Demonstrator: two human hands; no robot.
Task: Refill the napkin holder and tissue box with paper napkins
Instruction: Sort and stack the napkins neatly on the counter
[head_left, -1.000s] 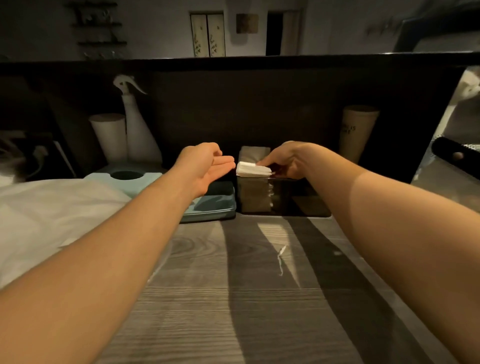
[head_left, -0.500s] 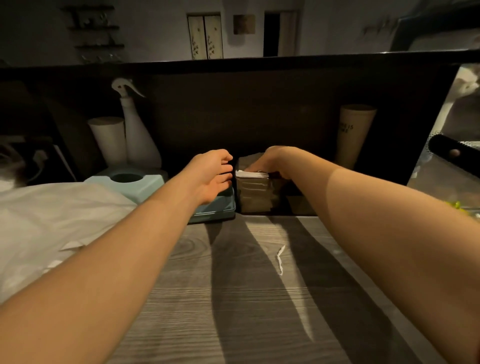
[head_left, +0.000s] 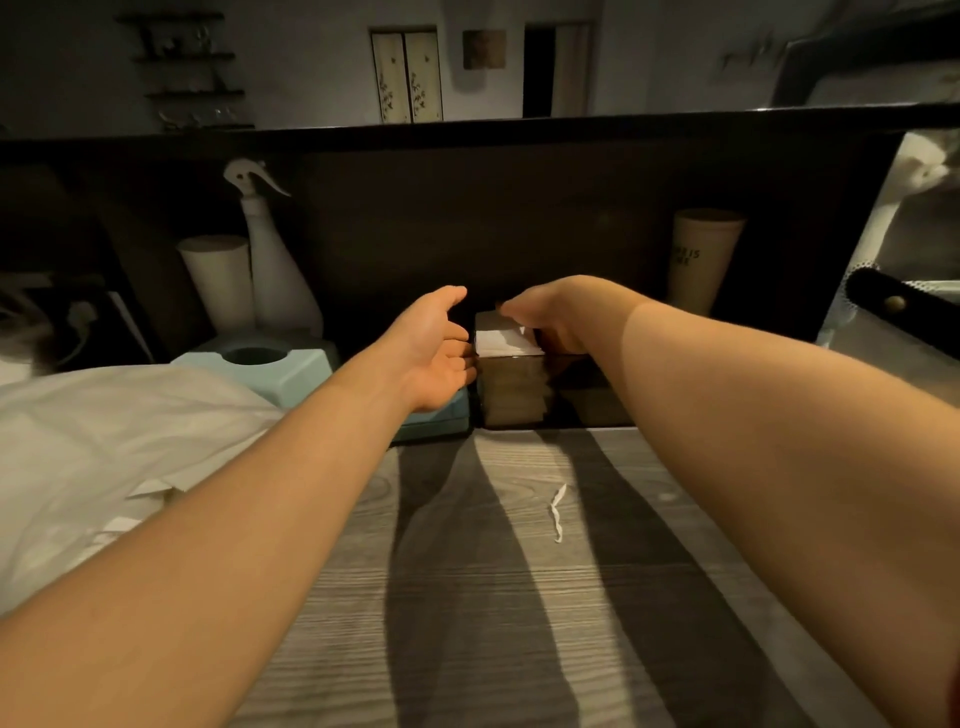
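Close in, two bare forearms stretch across the grey wood-grain bench (head_left: 467, 623), with a crumpled white sheet of paper or plastic (head_left: 104, 441) heaped along the left edge and a thin twisted scrap of white paper (head_left: 558, 512) lying alone mid-bench. Further out, the left hand (head_left: 434, 353) sits palm-in, fingers straight and together, thumb lifted apart, fingertips right up against the left wall of the dark see-through napkin holder (head_left: 511, 389) at the bench's far edge. The right hand (head_left: 550, 322) comes over the holder's top, resting on the stack of white folded paper napkins (head_left: 501, 340) that sits inside it; its fingers are hidden behind the hand, so their grip can't be told. Just left of the holder lies the pale blue plastic tissue box with a round top opening (head_left: 291, 369). Behind that stand a white paper roll (head_left: 218, 280) and a white spray bottle (head_left: 275, 270); far right, a beige printed cup (head_left: 701, 260) against the dark back panel (head_left: 519, 218).
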